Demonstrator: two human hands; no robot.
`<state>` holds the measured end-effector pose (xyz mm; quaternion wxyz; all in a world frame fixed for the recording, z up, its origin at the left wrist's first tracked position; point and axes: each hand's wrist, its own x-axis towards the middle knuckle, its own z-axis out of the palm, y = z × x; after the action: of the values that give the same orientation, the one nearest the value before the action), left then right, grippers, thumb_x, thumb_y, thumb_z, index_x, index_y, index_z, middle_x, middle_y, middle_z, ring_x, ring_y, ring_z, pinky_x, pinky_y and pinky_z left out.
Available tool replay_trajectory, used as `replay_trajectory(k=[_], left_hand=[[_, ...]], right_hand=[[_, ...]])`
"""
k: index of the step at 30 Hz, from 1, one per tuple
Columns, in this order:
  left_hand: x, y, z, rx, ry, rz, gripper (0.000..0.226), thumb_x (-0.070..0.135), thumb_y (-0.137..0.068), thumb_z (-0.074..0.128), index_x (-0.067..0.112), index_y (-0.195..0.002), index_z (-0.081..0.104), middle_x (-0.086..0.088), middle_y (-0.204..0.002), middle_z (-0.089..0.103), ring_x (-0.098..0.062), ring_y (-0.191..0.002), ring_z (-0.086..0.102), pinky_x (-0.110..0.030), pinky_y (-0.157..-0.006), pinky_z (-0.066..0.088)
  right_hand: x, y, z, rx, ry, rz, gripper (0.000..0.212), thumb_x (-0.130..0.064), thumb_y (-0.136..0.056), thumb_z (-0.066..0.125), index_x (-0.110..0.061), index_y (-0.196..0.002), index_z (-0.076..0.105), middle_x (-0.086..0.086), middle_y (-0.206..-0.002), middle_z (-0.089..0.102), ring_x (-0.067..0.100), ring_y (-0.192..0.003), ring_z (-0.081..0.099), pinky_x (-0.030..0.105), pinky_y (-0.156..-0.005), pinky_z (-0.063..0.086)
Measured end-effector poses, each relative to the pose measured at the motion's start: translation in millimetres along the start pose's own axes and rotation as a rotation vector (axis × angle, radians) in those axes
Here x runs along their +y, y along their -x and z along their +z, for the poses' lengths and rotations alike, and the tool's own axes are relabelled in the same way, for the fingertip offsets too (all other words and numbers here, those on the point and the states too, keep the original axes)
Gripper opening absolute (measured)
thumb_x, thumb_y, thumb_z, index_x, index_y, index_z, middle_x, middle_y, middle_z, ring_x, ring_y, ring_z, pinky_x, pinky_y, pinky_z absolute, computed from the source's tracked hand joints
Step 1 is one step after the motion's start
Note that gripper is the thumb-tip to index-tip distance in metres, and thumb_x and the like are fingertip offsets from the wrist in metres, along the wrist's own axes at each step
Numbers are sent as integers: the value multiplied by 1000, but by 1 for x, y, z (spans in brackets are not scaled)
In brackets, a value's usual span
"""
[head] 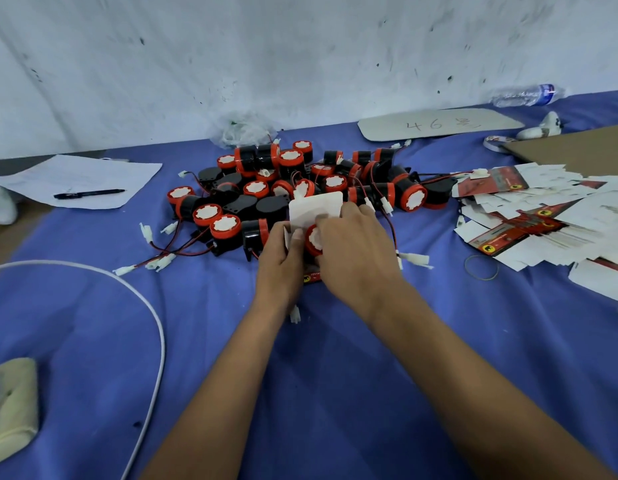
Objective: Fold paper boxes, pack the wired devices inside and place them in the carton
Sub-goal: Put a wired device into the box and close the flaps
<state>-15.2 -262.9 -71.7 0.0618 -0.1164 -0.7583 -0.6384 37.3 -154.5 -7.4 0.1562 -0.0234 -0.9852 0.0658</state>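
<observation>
A pile of several black-and-red wired devices (293,181) with white connectors lies mid-table on the blue cloth. In front of it my left hand (281,258) holds a small white paper box (314,207) by its left side, its top flap standing open. My right hand (352,251) grips a red-and-white device (312,240) at the box's mouth, partly inside it. The box's red printed side (311,278) peeks out below my hands. Flat unfolded box blanks (529,216) lie heaped at the right.
A brown carton flap (577,147) lies at the far right, a white card marked 46 (439,124) and a water bottle (525,95) behind. Paper with a black pen (89,194) sits left. A white cable (151,323) curves at lower left beside a yellow cloth (13,407). A rubber band (482,268) lies at right.
</observation>
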Motion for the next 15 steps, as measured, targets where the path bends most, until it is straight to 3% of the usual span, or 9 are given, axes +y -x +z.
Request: replay_trajectory(k=[2,4,6,8,11,13,15], left_hand=[[0,0,1,8,16,-3,22,23,-109,48,6,-108,61,-1,-94,68,-4,-81,63,-19,-67,53],[2,0,0,-1,44,-15,21,23,-108,51,6,-108,61,-2,-95,68,-7,-83,65,-23,-69,55],[2,1,1,-28,39,-18,15,19,-106,56,8,-113,61,-2,-102,70,-13,-91,68,-29,-75,58],[2,2,2,-36,-19,-3,14,11,-101,60,11,-115,59,-2,-103,69,-13,-92,67,-29,-77,57],[2,1,3,-17,-27,-20,15,10,-97,66,17,-106,57,5,-97,67,3,-80,63,-14,-68,51],[2,0,3,-6,-53,-28,18,11,-95,69,18,-106,57,9,-98,66,10,-80,62,-8,-66,50],[2,0,3,2,-62,-28,20,12,-93,72,19,-103,56,9,-96,67,11,-79,63,-9,-65,50]], right_hand=[[-3,0,-1,-31,10,15,27,-16,-91,62,-15,-118,61,10,-122,54,27,-118,47,33,-92,48],[-4,-1,-4,-68,31,34,9,-16,-93,60,-17,-102,59,9,-108,60,27,-112,50,36,-95,50],[-2,-2,-7,-94,35,15,12,-17,-95,57,-18,-88,47,6,-90,54,28,-107,53,37,-95,50],[1,-1,-11,-56,20,-14,9,-22,-95,60,-17,-90,55,5,-92,53,28,-110,52,35,-96,47],[15,1,-28,119,73,59,25,-38,-90,66,-21,-109,70,4,-111,62,28,-115,49,40,-96,45],[31,1,-42,37,99,144,25,-41,-88,66,-21,-104,70,3,-102,64,29,-105,56,41,-85,48],[41,-3,-50,-85,37,178,17,-30,-89,67,-18,-99,72,3,-91,68,27,-91,63,38,-76,54]])
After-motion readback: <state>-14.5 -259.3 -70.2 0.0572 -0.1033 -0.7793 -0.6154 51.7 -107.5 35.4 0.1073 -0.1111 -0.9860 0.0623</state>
